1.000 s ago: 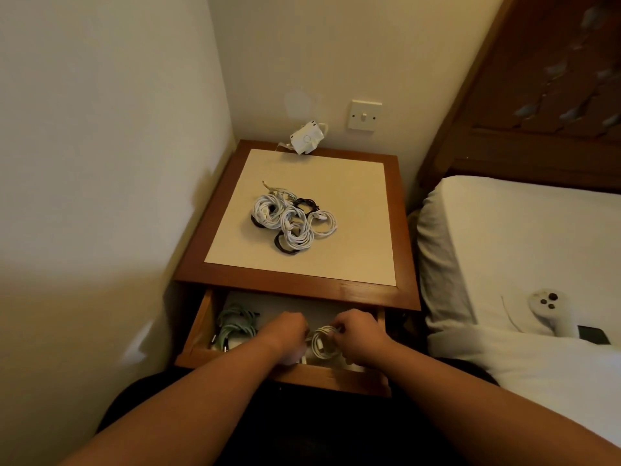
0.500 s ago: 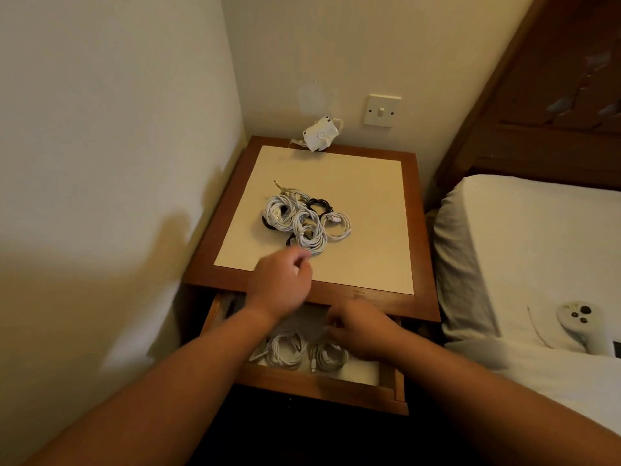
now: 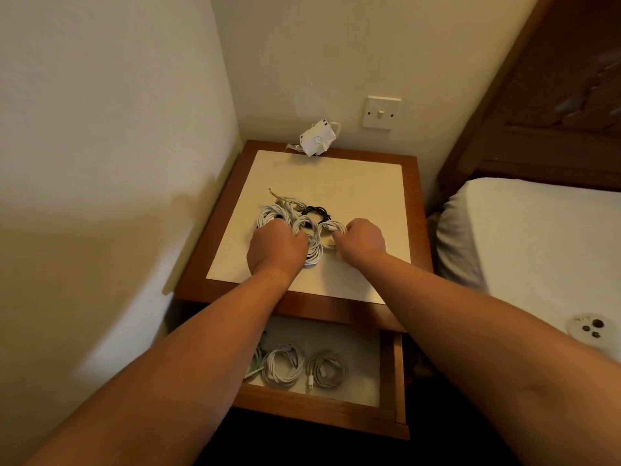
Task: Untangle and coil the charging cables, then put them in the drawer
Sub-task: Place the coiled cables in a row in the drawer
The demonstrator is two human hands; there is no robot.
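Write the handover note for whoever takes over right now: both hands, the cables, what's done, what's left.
Left hand: fingers curled on the left side of the pile of coiled cables on the nightstand.
Right hand: grips a white coil at the pile's right edge.
Done: drawer open, three coils inside, one partly hidden by the forearm.
Left: move the pile's coils into the drawer. I cannot tell whether any are tangled together.

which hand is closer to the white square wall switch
Right. The right hand lies almost straight below the white square wall switch, on the coiled white cables; the left hand lies further left.
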